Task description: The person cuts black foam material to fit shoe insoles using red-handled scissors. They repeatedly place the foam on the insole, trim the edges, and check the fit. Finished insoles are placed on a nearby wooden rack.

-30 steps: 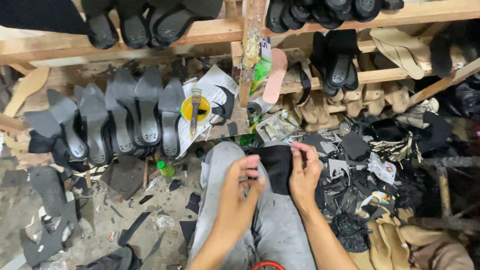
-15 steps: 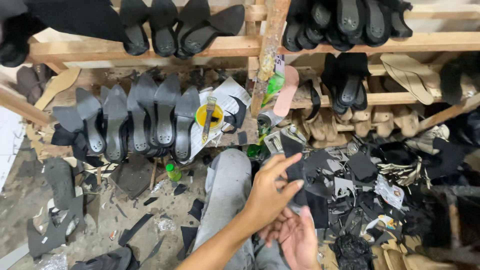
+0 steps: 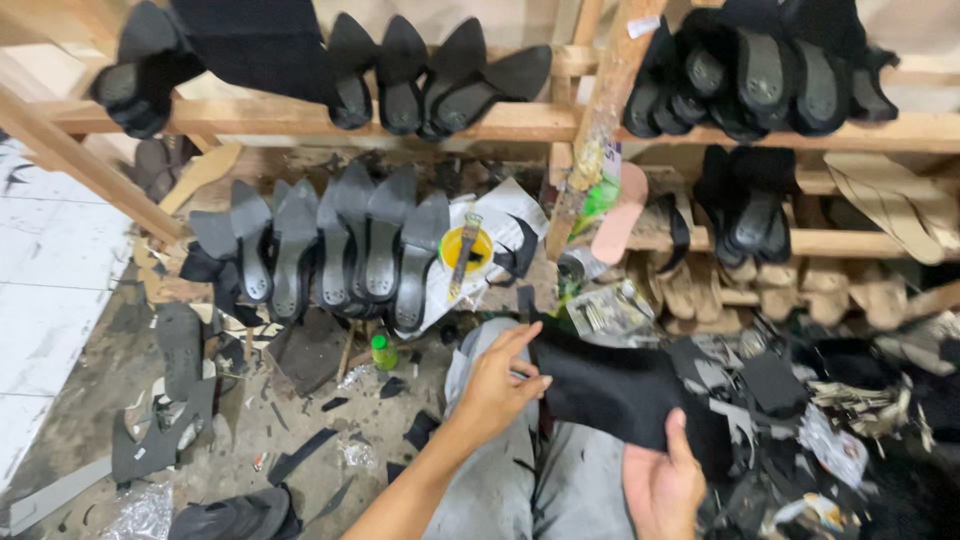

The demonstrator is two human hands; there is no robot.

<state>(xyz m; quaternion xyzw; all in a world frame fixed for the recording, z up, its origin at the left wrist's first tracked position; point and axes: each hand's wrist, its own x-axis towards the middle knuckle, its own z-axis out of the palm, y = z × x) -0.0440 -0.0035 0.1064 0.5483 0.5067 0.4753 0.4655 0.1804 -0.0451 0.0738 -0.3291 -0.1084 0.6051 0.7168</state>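
A black sheet of material lies spread across my lap, over my grey trousers. My left hand presses on its left edge with fingers curled over the rim. My right hand holds the sheet from below at its lower right, thumb on top.
Black shoe soles lean in a row against a wooden rack, with more black shoes on its shelves. A yellow glue tin sits on paper. Black offcuts pile at right; scraps and a green bottle litter the floor.
The black piece, earlier held up folded between both hands, now lies spread flat on my lap. My left hand moved to its left edge and my right dropped below it.
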